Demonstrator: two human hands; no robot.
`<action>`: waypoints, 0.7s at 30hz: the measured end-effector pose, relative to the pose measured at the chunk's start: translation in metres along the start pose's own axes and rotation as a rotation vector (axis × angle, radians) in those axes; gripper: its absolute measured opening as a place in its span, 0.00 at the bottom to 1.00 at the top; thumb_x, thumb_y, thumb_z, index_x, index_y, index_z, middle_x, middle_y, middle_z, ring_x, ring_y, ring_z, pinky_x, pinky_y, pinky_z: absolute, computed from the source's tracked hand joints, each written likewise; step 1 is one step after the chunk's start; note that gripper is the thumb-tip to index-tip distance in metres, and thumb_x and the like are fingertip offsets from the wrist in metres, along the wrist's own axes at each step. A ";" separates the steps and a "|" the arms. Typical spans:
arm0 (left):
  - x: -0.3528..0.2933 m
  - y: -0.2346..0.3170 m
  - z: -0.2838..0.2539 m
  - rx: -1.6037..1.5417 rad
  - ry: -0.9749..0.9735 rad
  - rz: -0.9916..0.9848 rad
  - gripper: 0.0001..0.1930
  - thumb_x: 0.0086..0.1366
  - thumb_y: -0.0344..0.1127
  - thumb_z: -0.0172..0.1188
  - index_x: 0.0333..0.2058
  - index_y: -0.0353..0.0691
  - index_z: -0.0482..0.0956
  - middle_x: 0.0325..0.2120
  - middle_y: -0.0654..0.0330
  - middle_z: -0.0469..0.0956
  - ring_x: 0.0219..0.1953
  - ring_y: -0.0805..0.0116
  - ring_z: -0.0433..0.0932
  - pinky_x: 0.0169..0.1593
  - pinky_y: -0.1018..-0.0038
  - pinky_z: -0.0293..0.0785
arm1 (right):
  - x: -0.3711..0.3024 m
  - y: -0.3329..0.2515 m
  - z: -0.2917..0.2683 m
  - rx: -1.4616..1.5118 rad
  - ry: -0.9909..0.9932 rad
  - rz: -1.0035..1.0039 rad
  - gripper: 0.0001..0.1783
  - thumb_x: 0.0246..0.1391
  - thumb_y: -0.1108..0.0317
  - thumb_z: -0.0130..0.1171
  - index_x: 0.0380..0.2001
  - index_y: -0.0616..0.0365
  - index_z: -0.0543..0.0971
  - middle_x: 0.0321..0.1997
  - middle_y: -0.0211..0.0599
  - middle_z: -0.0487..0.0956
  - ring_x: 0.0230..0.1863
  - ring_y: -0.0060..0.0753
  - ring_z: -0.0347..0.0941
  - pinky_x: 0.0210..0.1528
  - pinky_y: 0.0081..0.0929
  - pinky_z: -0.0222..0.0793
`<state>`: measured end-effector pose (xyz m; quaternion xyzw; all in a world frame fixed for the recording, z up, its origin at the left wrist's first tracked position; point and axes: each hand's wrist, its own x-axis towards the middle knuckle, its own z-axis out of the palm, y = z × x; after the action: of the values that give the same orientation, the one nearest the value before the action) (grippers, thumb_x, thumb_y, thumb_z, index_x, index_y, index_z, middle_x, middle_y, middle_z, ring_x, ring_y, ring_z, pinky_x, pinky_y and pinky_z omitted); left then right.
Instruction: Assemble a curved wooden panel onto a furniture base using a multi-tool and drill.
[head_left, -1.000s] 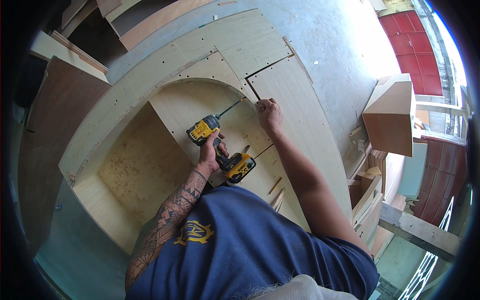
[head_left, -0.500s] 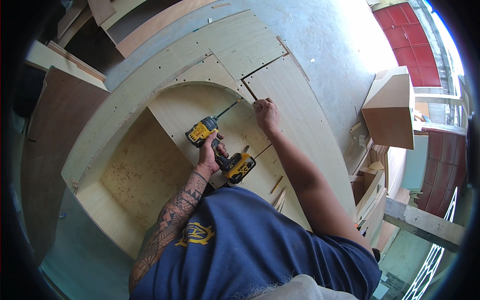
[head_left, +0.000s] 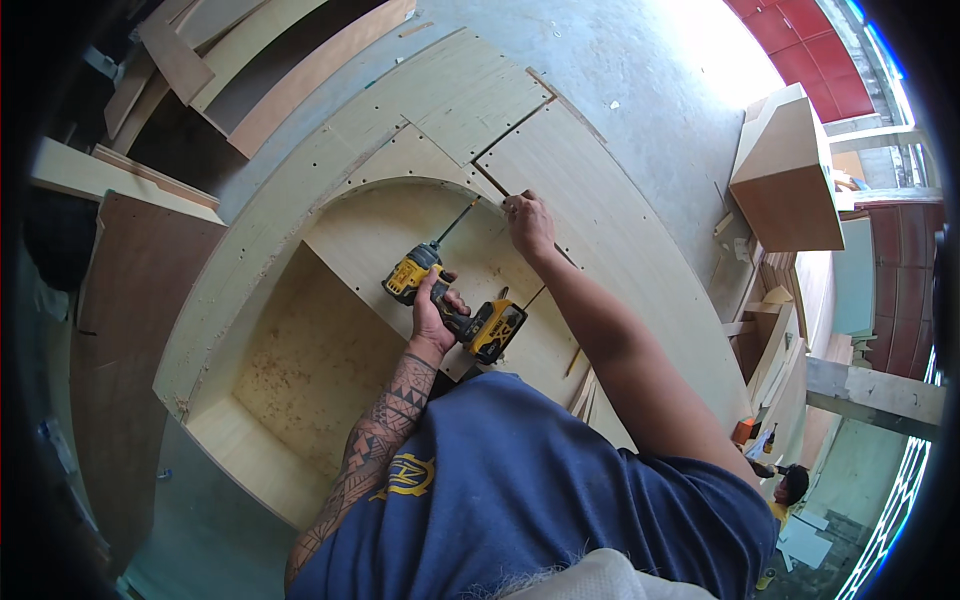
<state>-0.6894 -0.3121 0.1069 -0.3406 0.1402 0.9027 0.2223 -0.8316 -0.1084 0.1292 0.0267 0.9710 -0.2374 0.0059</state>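
My left hand (head_left: 432, 318) is wrapped round the grip of a yellow and black cordless drill (head_left: 415, 273). A long thin bit (head_left: 457, 222) points from it up and right, its tip close to the curved rim of the plywood cabinet (head_left: 385, 163). My right hand (head_left: 531, 222) is closed, fingertips pinched together at the dark gap beside a plywood panel (head_left: 625, 235). Whatever those fingers may hold is too small or hidden to name. Screw holes dot the cabinet's boards. A pencil (head_left: 573, 362) and thin wood strips (head_left: 583, 392) lie near my body.
Wood dust covers the floor of the open compartment (head_left: 300, 350) on the left. Dark brown boards (head_left: 135, 330) stand at far left. A box-shaped wooden piece (head_left: 790, 185) sits at right on the concrete floor (head_left: 640, 120). Another person (head_left: 793, 487) shows at lower right.
The whole view has shifted slightly, and a person has come into sight at lower right. Both hands keep nearly the same place over the cabinet; the drill stays in my left hand.
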 end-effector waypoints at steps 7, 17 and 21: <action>-0.055 0.048 -0.032 0.113 0.015 0.210 0.24 0.69 0.60 0.63 0.49 0.45 0.76 0.18 0.70 0.68 0.18 0.75 0.68 0.29 0.73 0.71 | -0.046 0.001 0.013 -0.110 -0.076 -0.131 0.28 0.57 0.75 0.55 0.63 0.57 0.76 0.66 0.48 0.71 0.70 0.55 0.66 0.68 0.44 0.68; -0.111 0.093 -0.155 0.421 0.397 0.967 0.22 0.74 0.41 0.63 0.61 0.41 0.73 0.38 0.62 0.77 0.40 0.71 0.77 0.49 0.72 0.78 | -0.163 0.024 0.017 0.068 -0.106 -0.044 0.38 0.55 0.67 0.68 0.70 0.51 0.69 0.78 0.66 0.52 0.78 0.69 0.51 0.78 0.55 0.52; -0.084 0.099 -0.239 0.837 0.735 1.020 0.27 0.72 0.39 0.66 0.64 0.34 0.71 0.58 0.51 0.77 0.58 0.59 0.77 0.63 0.64 0.73 | -0.196 0.049 0.002 0.156 -0.005 0.008 0.32 0.54 0.69 0.70 0.64 0.53 0.76 0.76 0.64 0.57 0.76 0.68 0.54 0.76 0.55 0.57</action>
<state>-0.5508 -0.5197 -0.0006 -0.3998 0.6768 0.5934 -0.1732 -0.6334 -0.0753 0.1090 0.0304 0.9495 -0.3124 0.0071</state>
